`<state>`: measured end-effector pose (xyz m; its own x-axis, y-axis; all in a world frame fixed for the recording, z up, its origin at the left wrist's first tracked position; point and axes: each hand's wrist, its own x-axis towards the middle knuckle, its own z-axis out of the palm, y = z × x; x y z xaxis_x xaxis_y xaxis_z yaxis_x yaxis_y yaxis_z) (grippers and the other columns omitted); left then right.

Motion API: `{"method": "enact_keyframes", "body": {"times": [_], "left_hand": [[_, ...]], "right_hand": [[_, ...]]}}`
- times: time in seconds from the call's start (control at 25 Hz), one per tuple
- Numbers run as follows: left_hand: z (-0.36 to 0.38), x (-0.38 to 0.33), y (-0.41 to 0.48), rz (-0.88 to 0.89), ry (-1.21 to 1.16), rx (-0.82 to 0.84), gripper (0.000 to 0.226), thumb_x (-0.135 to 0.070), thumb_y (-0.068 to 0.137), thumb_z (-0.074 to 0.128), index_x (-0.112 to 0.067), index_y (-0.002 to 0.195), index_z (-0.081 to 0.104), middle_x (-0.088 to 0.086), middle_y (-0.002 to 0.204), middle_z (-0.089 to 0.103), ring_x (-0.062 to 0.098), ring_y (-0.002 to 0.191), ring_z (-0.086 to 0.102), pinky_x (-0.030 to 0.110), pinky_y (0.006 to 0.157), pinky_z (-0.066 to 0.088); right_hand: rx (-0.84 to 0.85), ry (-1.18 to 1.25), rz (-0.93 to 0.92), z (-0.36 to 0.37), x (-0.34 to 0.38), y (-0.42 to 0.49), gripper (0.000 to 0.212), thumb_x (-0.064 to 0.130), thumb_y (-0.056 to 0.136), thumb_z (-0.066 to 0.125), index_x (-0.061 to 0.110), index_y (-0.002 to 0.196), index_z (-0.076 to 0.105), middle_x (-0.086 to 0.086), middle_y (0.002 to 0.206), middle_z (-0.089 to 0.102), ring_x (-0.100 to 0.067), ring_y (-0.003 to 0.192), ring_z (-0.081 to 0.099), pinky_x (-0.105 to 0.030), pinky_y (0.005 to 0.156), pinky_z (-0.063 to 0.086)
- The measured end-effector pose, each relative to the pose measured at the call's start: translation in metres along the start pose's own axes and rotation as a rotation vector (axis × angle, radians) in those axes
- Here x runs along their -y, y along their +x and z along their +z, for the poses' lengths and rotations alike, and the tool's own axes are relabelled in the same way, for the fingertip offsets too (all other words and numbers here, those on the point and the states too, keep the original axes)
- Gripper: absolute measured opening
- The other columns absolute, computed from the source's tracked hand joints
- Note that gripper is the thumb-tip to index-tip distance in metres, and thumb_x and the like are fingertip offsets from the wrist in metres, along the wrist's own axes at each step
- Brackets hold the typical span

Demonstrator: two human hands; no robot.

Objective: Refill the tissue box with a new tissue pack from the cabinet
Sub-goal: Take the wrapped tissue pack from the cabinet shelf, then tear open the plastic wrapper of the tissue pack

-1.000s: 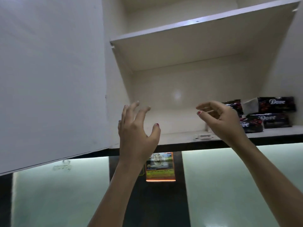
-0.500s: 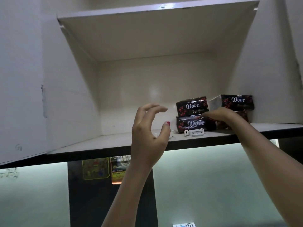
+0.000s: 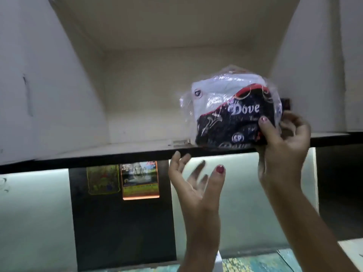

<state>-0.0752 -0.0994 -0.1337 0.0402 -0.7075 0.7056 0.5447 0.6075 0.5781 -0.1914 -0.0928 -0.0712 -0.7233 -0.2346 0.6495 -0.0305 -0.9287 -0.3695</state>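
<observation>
A tissue pack (image 3: 231,108) in clear plastic, white above and dark below with "Dove" printed on it, hangs at the front lip of the cabinet shelf (image 3: 117,156). My right hand (image 3: 282,142) grips its lower right corner, thumb on the front. Below and to the left of the pack, my left hand (image 3: 196,185) is raised with palm up and fingers spread, holding nothing and not touching the pack. Another dark pack (image 3: 285,104) peeks out behind the held one on the shelf. No tissue box is in view.
The open cabinet has a side wall (image 3: 49,85) at the left and an upper shelf (image 3: 176,20) overhead. Below the shelf are lit backsplash panels (image 3: 33,213) and a dark strip with two stickers (image 3: 139,179). A patterned counter surface (image 3: 255,264) shows at the bottom.
My right hand has taken a pack off the stack and drawn it to the shelf's front edge. My left hand dropped below the shelf and turned palm up. The view shifted right and closer.
</observation>
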Motion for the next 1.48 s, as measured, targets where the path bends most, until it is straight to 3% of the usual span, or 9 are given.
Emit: {"method": "enact_keyframes", "body": {"times": [0.2, 0.4, 0.48, 0.6, 0.76, 0.92, 1.04, 1.28, 1.48], "left_hand": [[-0.058, 0.048, -0.054, -0.324, -0.318, -0.176, 0.086, -0.024, 0.051, 0.084, -0.017, 0.127, 0.042, 0.008, 0.112, 0.067, 0.016, 0.094, 0.068, 0.028, 0.074, 0.059], [-0.145, 0.102, -0.125, -0.664, -0.229, -0.417, 0.092, -0.026, 0.032, 0.091, -0.006, 0.112, 0.051, 0.023, 0.11, 0.061, 0.03, 0.086, 0.065, 0.035, 0.063, 0.059], [-0.165, 0.114, -0.148, -0.779, -0.197, -0.449, 0.102, -0.034, 0.022, 0.092, -0.006, 0.112, 0.052, 0.019, 0.101, 0.061, 0.03, 0.084, 0.062, 0.039, 0.068, 0.056], [-0.18, 0.127, -0.172, -0.884, -0.1, -0.435, 0.089, -0.026, 0.032, 0.09, -0.003, 0.111, 0.054, 0.016, 0.094, 0.064, 0.027, 0.079, 0.064, 0.037, 0.068, 0.055], [-0.181, 0.13, -0.179, -0.959, -0.036, -0.306, 0.038, -0.004, 0.057, 0.077, -0.01, 0.091, 0.059, 0.007, 0.069, 0.071, 0.017, 0.057, 0.067, 0.027, 0.049, 0.056], [-0.178, 0.135, -0.175, -0.967, -0.038, -0.296, 0.034, -0.013, 0.054, 0.079, -0.012, 0.083, 0.062, 0.004, 0.06, 0.067, 0.015, 0.05, 0.064, 0.025, 0.044, 0.053], [-0.174, 0.142, -0.174, -0.961, 0.03, -0.286, 0.015, -0.005, 0.077, 0.062, -0.013, 0.09, 0.06, 0.001, 0.059, 0.07, 0.014, 0.051, 0.065, 0.026, 0.045, 0.054], [-0.168, 0.162, -0.176, -0.96, 0.064, -0.385, 0.017, -0.01, 0.08, 0.053, -0.012, 0.094, 0.06, 0.004, 0.063, 0.068, 0.016, 0.052, 0.065, 0.028, 0.045, 0.056], [-0.177, 0.171, -0.175, -0.977, 0.086, -0.389, 0.014, -0.009, 0.084, 0.051, -0.014, 0.093, 0.061, 0.001, 0.059, 0.068, 0.016, 0.051, 0.064, 0.027, 0.044, 0.055]], "right_hand": [[0.14, -0.121, 0.318, -0.077, -0.032, -0.149, 0.063, 0.008, 0.053, 0.074, 0.048, 0.096, 0.05, 0.0, 0.096, 0.057, -0.006, 0.083, 0.067, -0.019, 0.068, 0.056], [0.411, -0.499, 0.753, -0.159, -0.058, -0.223, 0.088, 0.066, 0.029, 0.079, 0.059, 0.108, 0.043, 0.014, 0.107, 0.061, -0.002, 0.094, 0.063, -0.023, 0.075, 0.055], [0.365, -0.582, 0.655, -0.175, -0.055, -0.221, 0.068, 0.058, 0.05, 0.076, 0.057, 0.11, 0.044, 0.023, 0.109, 0.057, 0.007, 0.097, 0.059, -0.015, 0.075, 0.053], [0.306, -0.728, 0.403, -0.191, -0.057, -0.205, 0.04, 0.011, 0.077, 0.067, 0.048, 0.091, 0.062, 0.021, 0.095, 0.067, 0.0, 0.088, 0.064, -0.009, 0.076, 0.05], [0.568, -0.78, 0.719, -0.197, -0.068, -0.2, 0.049, -0.009, 0.072, 0.065, 0.039, 0.069, 0.071, 0.015, 0.073, 0.075, -0.008, 0.067, 0.07, -0.017, 0.063, 0.055], [0.463, -0.721, 0.77, -0.211, -0.076, -0.199, 0.031, -0.009, 0.061, 0.074, 0.021, 0.066, 0.072, 0.007, 0.064, 0.073, -0.009, 0.054, 0.065, -0.022, 0.056, 0.055], [0.511, -0.675, 0.808, -0.214, -0.077, -0.187, 0.025, -0.004, 0.058, 0.078, 0.019, 0.064, 0.072, -0.001, 0.062, 0.072, -0.014, 0.05, 0.064, -0.022, 0.048, 0.054], [0.335, -0.527, 1.268, -0.236, -0.095, -0.175, 0.025, -0.014, 0.08, 0.052, 0.007, 0.078, 0.065, -0.007, 0.077, 0.064, -0.01, 0.046, 0.064, -0.02, 0.04, 0.052], [0.545, -0.565, 1.352, -0.23, -0.106, -0.18, 0.022, -0.001, 0.055, 0.079, 0.001, 0.072, 0.065, -0.008, 0.071, 0.072, -0.025, 0.053, 0.068, -0.026, 0.046, 0.055]]}}
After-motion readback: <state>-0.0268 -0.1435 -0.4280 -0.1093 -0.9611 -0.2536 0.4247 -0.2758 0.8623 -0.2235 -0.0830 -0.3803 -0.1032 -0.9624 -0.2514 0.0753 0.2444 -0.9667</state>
